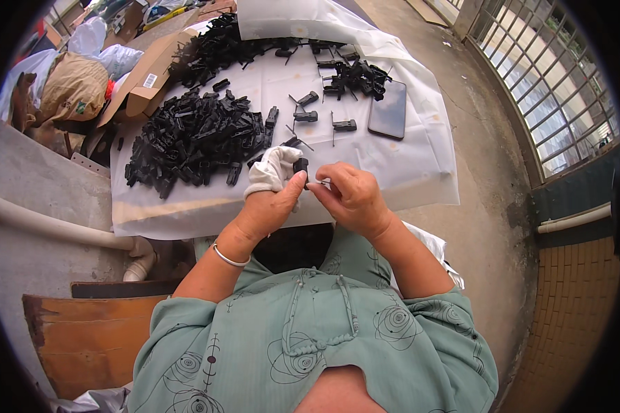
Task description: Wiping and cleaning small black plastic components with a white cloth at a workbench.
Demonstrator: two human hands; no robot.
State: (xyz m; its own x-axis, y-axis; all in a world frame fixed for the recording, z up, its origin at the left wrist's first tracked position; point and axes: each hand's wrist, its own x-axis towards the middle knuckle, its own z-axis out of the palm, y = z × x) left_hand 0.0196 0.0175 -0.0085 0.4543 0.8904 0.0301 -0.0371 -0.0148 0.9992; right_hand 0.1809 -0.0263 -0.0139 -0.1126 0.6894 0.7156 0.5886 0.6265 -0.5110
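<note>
Mid-frame, left hand (272, 199), with white cloth (272, 168), pinches a black clip (301, 166); right hand (351, 196) grips its thin pin (322, 182). Black parts heap (193, 138) upper left, phone (388, 109) beyond.

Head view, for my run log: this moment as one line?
left hand: holds black clip | right hand: pinches thin pin | clip pile: on table

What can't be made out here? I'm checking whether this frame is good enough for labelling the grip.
Head view only:
- Small black part: mostly covered by the left hand; its shape is unclear.
- Thin metal piece at the right hand: too small to identify.
- Black parts pile: single pieces blur together.
- Cardboard box: contents hidden.
</note>
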